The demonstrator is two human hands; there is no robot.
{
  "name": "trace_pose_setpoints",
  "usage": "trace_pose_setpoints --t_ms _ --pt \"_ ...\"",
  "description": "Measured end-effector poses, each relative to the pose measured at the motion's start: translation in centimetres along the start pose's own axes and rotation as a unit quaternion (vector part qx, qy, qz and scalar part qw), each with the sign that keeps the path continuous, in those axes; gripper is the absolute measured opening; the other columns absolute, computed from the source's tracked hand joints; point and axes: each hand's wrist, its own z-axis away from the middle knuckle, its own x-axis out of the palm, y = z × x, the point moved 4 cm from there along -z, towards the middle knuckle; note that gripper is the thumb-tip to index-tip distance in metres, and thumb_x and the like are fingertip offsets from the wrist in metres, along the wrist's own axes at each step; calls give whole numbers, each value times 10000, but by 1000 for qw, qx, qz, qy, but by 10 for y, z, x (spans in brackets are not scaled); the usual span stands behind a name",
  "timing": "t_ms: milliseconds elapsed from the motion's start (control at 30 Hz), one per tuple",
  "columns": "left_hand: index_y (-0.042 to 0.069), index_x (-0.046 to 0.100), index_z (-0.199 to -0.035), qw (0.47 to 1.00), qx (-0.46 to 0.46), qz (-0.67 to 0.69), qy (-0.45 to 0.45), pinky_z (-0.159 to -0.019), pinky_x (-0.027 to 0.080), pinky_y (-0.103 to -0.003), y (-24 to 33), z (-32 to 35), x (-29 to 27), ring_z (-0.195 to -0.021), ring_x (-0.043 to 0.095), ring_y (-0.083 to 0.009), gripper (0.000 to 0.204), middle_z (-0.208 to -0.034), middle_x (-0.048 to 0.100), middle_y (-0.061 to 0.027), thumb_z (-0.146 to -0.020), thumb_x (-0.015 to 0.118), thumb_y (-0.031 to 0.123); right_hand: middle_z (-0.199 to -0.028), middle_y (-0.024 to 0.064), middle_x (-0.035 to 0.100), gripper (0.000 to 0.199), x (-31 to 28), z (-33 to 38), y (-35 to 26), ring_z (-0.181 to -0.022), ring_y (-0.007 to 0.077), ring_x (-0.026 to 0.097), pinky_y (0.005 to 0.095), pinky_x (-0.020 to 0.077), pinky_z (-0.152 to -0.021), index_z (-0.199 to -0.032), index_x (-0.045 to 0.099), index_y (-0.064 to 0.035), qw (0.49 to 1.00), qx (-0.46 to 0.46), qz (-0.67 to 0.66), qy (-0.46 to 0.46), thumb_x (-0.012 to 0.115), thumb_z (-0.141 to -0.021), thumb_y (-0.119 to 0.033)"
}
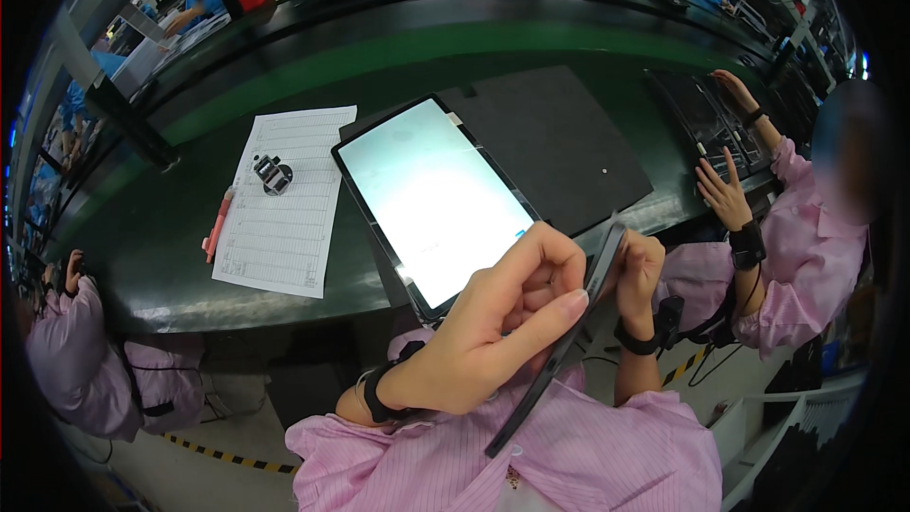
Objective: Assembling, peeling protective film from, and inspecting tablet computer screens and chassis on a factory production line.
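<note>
My left hand (502,318) is closed on a thin dark slab-shaped device (545,374), thumb and curled fingers at its upper part. The device is tilted and seen almost edge-on, close in front of my chest, so its faces are mostly hidden. On the other side, my right hand (641,270) has its fingers curled against the device's upper end; part of that grip is hidden. Beyond my left hand, a tablet (431,199) with a bright, pale screen lies on the table, its lower right corner area covered by that hand. Each wrist wears a black band.
Under and beside the tablet lies a black mat (559,133). A printed sheet (294,246) on the green table (171,256) carries a small black-and-silver part (273,174), with a red pen (219,225) alongside. At right, a co-worker's hands (725,194) touch dark panels (697,114).
</note>
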Motion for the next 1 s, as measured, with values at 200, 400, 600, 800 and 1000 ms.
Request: trace_pose_setpoints --t_ms 200,400,600,800,1000 --pt "23 464 -964 996 -52 62 -41 -629 323 -185 -4 5 1 -699 390 -33 131 -848 438 1 -880 511 112 -534 -34 383 604 -9 3 24 -488 42 333 224 235 -438 -584 395 -43 996 75 -33 46 405 -924 -542" --pt "21 440 -1019 997 13 34 -68 -613 357 -171 -8 9 -7 -701 441 -14 141 -813 461 13 -906 490 90 -595 -58 382 547 -24 -2 17 -578 41 313 214 241 -498 -630 389 -13 991 62 20 115 445 -948 -455" --pt "32 205 -1417 951 299 -52 -57 -916 429 -364 -15 -5 -16 -1202 429 -284 778 -1429 252 -159 -824 649 268 -662 -72 498 439 -14 -10 23 -595 14 422 196 331 -536 -705 557 -52 956 245 -137 83 438 -970 -382" --pt "44 192 -1434 974 201 -81 62 -885 479 -341 -16 -17 -13 -1228 437 -271 775 -1461 229 -164 -806 647 21 -708 -3 592 398 -3 15 35 -647 77 552 209 431 -627 -809 603 -50 877 411 -247 -12 442 -965 -379" --pt "15 114 -1446 991 102 -76 28 -938 433 -346 -37 -17 -9 -1265 395 -252 779 -1425 308 -169 -838 601 17 -1108 49 589 353 -14 2 28 -1010 121 558 251 448 -862 -1127 548 -1 848 415 -326 52 474 -961 -304"
